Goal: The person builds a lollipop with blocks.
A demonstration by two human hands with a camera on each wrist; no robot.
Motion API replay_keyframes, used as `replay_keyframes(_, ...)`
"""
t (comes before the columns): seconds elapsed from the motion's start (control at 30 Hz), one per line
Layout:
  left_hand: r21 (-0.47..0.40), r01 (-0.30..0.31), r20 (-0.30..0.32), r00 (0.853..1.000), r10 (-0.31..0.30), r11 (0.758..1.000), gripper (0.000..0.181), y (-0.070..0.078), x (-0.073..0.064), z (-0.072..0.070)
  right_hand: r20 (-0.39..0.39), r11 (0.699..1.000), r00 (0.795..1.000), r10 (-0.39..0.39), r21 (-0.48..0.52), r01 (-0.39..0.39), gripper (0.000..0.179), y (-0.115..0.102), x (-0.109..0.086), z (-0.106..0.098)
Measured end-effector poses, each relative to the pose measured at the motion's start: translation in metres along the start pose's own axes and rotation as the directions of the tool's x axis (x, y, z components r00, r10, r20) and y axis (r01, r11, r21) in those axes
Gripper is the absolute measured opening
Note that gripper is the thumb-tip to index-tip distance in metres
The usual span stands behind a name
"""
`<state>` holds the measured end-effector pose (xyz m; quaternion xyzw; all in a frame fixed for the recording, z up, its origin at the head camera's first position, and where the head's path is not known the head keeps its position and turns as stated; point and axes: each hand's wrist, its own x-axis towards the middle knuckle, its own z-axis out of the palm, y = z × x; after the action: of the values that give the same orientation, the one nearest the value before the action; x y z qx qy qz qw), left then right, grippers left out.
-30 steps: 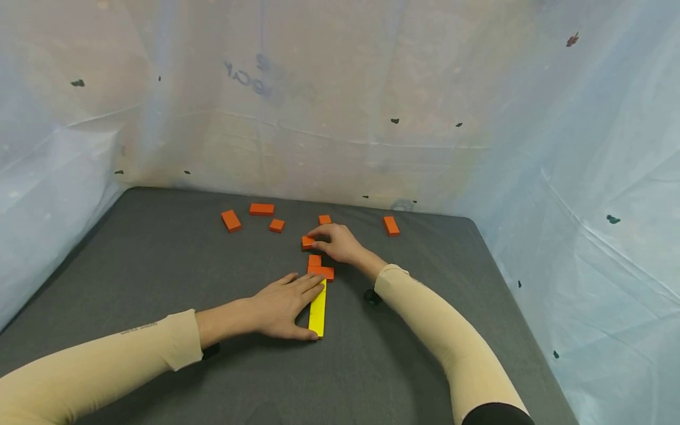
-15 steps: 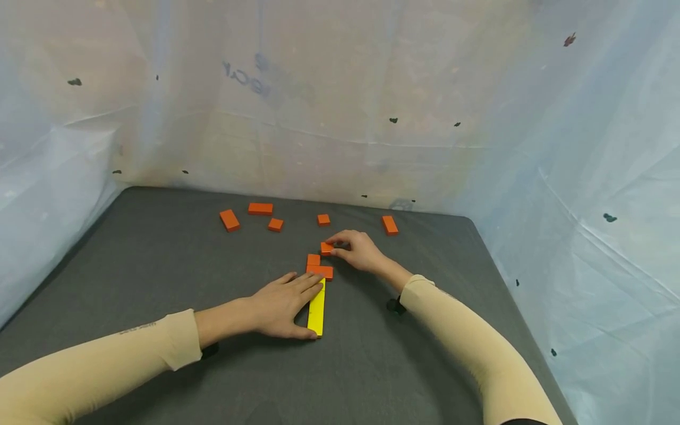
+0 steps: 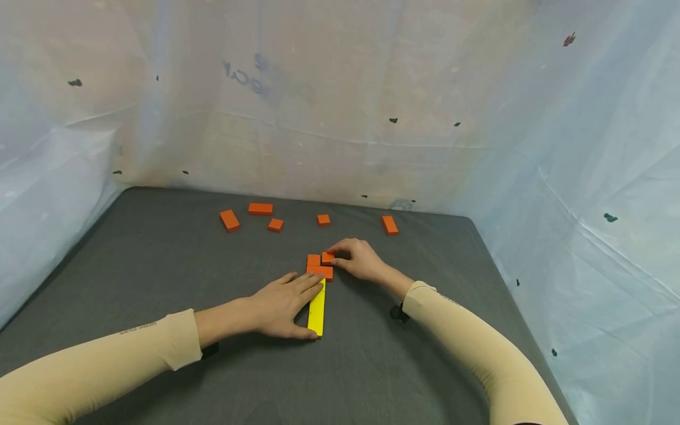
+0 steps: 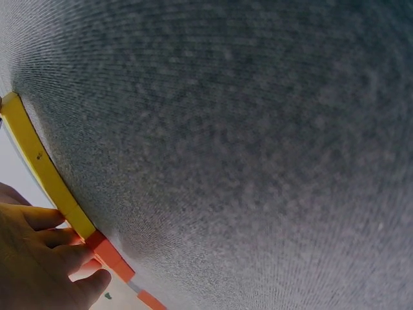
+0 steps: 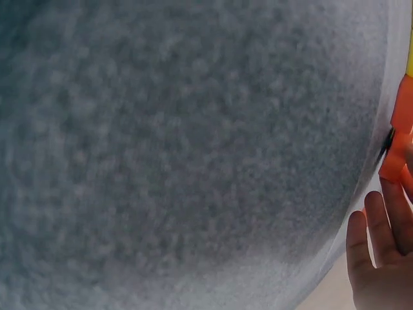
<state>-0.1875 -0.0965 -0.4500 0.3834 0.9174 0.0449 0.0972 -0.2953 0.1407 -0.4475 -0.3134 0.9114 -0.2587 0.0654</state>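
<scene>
My left hand (image 3: 281,307) lies with fingers stretched out, the thumb at the near end of a long yellow block (image 3: 316,316) and the fingertips over its far end. Across that far end sits an orange rectangular block (image 3: 325,273), partly covered by the fingers. Behind it on the left is a small orange square block (image 3: 313,260). My right hand (image 3: 361,260) pinches another small orange square block (image 3: 327,258) between thumb and fingers, just right of the first and behind the rectangular one. In the right wrist view the pinched block (image 5: 395,161) appears against the rectangular block (image 5: 403,106).
Toward the back of the grey table (image 3: 239,378) lie loose orange blocks: two rectangular ones at the left, a small one (image 3: 275,225) near them, a small one (image 3: 323,220) in the middle, and a rectangular one (image 3: 390,225) at the right. Translucent sheeting (image 3: 319,106) hangs behind.
My right hand has carried the small orange block rightward, then toward me, to beside the other small one. The left hand has stayed in place.
</scene>
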Motion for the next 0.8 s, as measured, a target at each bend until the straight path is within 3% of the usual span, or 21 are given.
replay_keyframes(0.33, 0.007, -0.010, -0.010, 1.000, 0.011, 1.000, 0.107, -0.0005, -0.0007, 0.0006, -0.026, 1.000, 1.000, 0.012, -0.008, -0.012, 0.029, -0.0026, -0.0002, 0.0041)
replay_keyframes(0.8, -0.007, -0.019, -0.015, 1.000, 0.019, 1.000, 0.106, -0.0008, -0.0010, 0.0007, 0.002, 0.999, 0.999, 0.037, 0.008, -0.037, 0.028, -0.0057, -0.0001, 0.0053)
